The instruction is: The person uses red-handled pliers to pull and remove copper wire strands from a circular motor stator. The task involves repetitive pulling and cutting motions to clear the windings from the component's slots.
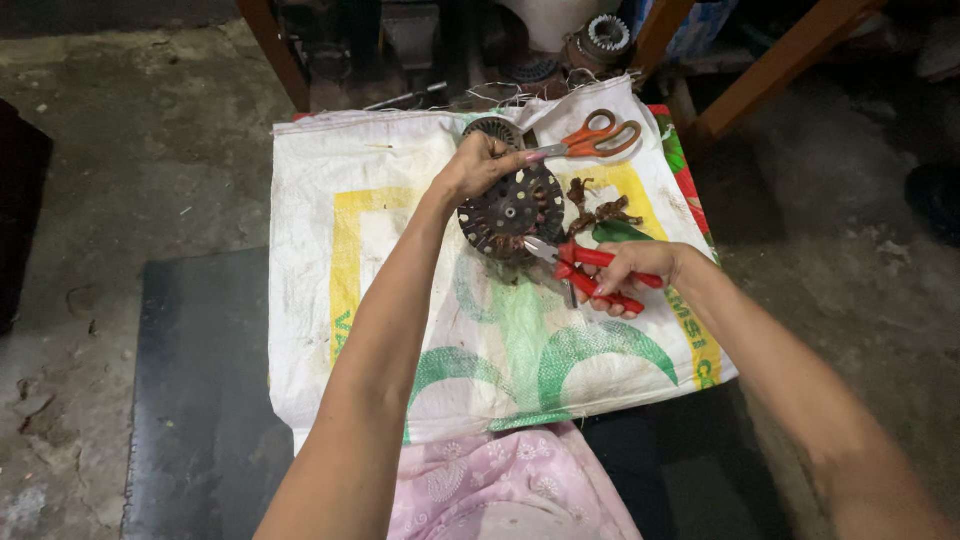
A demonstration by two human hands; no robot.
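- While the left hand (478, 165) grips the round stator (512, 210) by its rim, keep it steady and tilted
- right hand (632, 268) clenched on red-handled pliers (590, 272) — bite wire only, near the winding

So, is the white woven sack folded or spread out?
Spread out: the white woven sack lies flat and open under the round stator and scissors.

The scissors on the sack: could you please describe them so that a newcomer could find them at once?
A white woven sack is spread on the floor. Near its far edge, beyond the round motor part held by the left hand, lie the scissors. Their looped orange handles set them apart from the straight red-handled pliers in the right hand.
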